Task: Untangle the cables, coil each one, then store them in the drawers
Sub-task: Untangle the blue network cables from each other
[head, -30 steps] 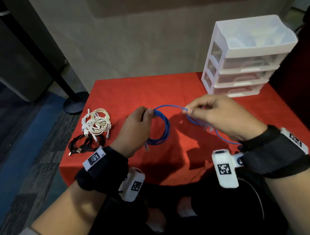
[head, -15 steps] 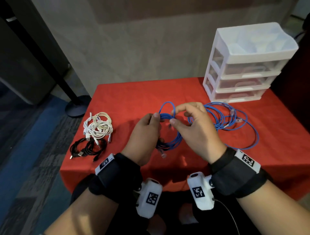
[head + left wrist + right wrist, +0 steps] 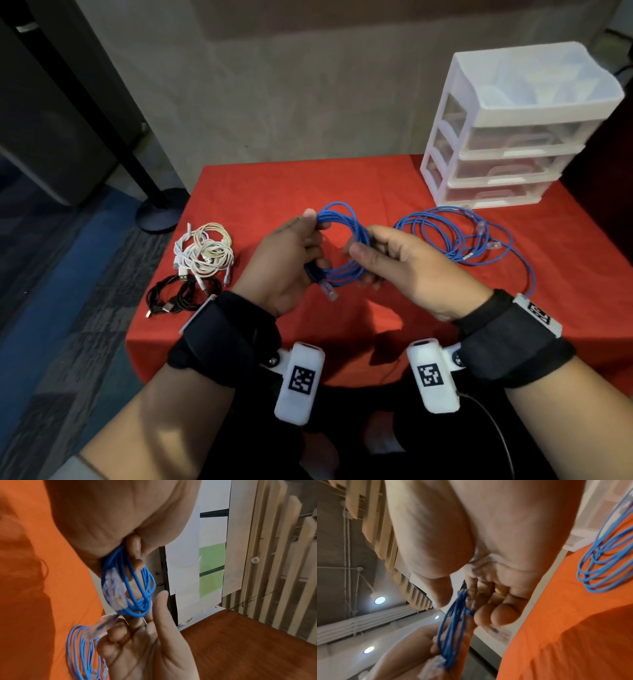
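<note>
A coiled blue cable (image 3: 342, 246) hangs above the red table (image 3: 260, 185) between both hands. My left hand (image 3: 291, 253) grips the coil's left side, thumb on top. My right hand (image 3: 387, 260) curls its fingers round the coil's right side. A clear plug (image 3: 328, 291) dangles below the left hand. In the left wrist view the blue coil (image 3: 132, 585) and its clear plug (image 3: 114, 586) sit under my palm. In the right wrist view the fingers close on the blue strands (image 3: 453, 626). A second blue cable (image 3: 459, 240) lies loose on the table to the right.
White plastic drawers (image 3: 513, 137) stand at the back right, all closed. A white cable bundle (image 3: 205, 253) and a black cable bundle (image 3: 174, 298) lie at the table's left edge. A black stand base (image 3: 157, 210) is on the floor beyond.
The right hand came left from the stretched strand and closed on the coil's right side. The coil is now a full ring held between both hands.
</note>
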Tool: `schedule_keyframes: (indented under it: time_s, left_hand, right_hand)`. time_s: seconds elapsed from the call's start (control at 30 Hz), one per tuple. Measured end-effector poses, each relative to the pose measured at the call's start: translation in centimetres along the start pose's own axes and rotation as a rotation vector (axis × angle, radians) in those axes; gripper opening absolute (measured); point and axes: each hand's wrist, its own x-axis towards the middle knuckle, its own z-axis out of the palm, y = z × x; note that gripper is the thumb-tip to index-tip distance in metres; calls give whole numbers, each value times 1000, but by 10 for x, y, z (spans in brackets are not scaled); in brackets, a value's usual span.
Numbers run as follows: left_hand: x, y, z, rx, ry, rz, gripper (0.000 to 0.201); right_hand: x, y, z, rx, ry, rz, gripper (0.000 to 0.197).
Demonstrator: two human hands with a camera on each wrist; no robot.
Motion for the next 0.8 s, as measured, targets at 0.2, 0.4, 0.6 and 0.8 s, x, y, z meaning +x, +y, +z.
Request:
schedule_keyframes:
  time_s: [0.2,0.4,0.6,0.8]
  left_hand:
    - [8,2,-12,34,56,40,29]
    - [11,-18,-4,3,153,150,32]
    - [13,-28,2,-2,156,168,35]
    - [9,-32,-7,-38,106,108,32]
  right_hand:
    - [-1,13,-15,-328,-3,-61,12]
    - [-1,17,-6,11,50,21,9]
    - [-4,24,5,177,108,49,25]
    - [1,25,12,166,167,49,20]
